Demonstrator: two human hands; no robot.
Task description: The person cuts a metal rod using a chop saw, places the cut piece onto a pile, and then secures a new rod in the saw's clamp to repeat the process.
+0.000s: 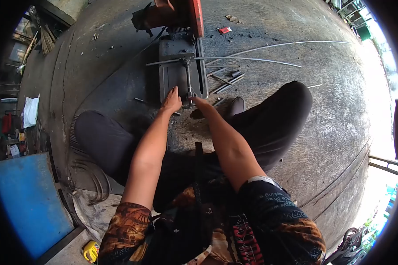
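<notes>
A cut-off saw (181, 48) stands on the floor before me, its red guard (196, 17) at the top of the view. Across its base lies a thin metal rod (247, 58), passing through the clamp of the vise. The vise screw (189, 77) runs toward me, down to a small handle (192, 100). My right hand (200, 103) is closed at this handle; its fingertips are partly hidden. On the near left corner of the saw base (166, 81) rests my left hand (172, 101), fingers stretched forward and nothing visible in it.
Short cut metal pieces (230, 84) lie right of the saw, with another long rod (269, 47) beyond. A red packet (225, 30) is on the floor. At lower left are a blue panel (33, 198) and a yellow tape measure (91, 251). My bent legs flank the saw.
</notes>
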